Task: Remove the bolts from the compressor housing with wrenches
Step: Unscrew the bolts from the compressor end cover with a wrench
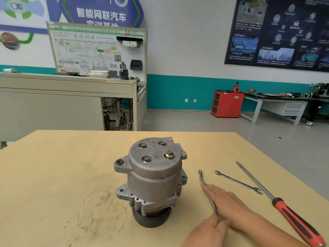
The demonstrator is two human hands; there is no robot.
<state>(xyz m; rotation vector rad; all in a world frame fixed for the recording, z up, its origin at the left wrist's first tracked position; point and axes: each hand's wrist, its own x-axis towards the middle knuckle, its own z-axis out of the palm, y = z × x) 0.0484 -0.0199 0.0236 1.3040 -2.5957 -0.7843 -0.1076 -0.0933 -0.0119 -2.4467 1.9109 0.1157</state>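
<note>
1. Head view: the compressor housing [153, 175] stands upright in the middle of the table [53, 175], resting on its black pulley [151, 220], which faces down.
2. Four bolts [146, 159] show on the round top face of the housing. Three sit low in their recesses. The fourth, towards the table's right edge, stands higher and looks brass-coloured.
3. A ring wrench [202, 179] lies on the table just to the right of the housing. Its ring end points to the far edge, and its near end runs in under the hands.
4. The right hand [226, 198] lies flat over the ring wrench's shaft with its fingers straight and close together. The fingertips touch the shaft and nothing is gripped.
5. The left hand [210, 229] comes in from the near edge, beside the right wrist, and reaches the near end of the ring wrench. I cannot tell whether its fingers pinch the wrench or only touch it.
6. An open-end wrench [237, 182] lies further right, apart from the hands and slanting towards the right edge.
7. A screwdriver [277, 200] with a red-and-black handle lies along the right edge. Its blade points to the far edge and its handle to the near right corner.
8. Brown ring-shaped stains [99, 207] mark the table to the left of the housing.
9. Beyond the table's far edge stand a grey bench with a training board [96, 50] and a red cabinet [227, 104].
</note>
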